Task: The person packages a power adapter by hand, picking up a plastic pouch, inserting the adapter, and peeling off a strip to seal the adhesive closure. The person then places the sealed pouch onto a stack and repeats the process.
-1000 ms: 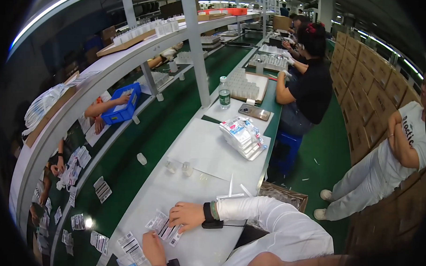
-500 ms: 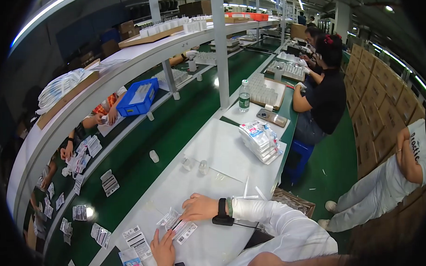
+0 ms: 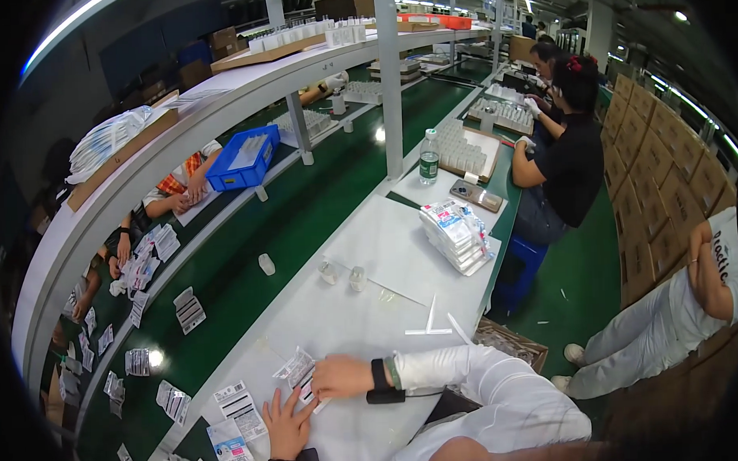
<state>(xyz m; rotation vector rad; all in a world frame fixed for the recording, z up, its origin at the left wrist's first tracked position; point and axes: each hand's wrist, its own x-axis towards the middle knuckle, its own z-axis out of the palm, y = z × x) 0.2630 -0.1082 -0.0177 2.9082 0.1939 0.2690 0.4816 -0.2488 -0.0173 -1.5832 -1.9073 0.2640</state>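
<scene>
A small printed sachet [image 3: 294, 366], white with dark bands and some pink, lies on the white tabletop in front of me. My right hand [image 3: 339, 378] is closed over its near right end; the curled fingers hide that part. Just to the left, my left hand [image 3: 286, 427] lies with its fingers spread, the fingertips close to the sachet's lower edge. Beside the left hand are a flat printed sachet [image 3: 240, 409] with dark stripes and a blue, white and pink one [image 3: 231, 443].
A green conveyor belt [image 3: 225, 309] with scattered sachets runs along the left. Farther up the table stand two small clear cups [image 3: 358, 279], a stack of sachets [image 3: 457, 235], a phone [image 3: 476, 196] and a water bottle [image 3: 428, 157]. Co-workers sit across and beyond; white strips [image 3: 430, 318] lie at right.
My right hand has curled and slid over the sachet's right part, covering more of it. My left hand's fingers have spread wider. The view has shifted slightly.
</scene>
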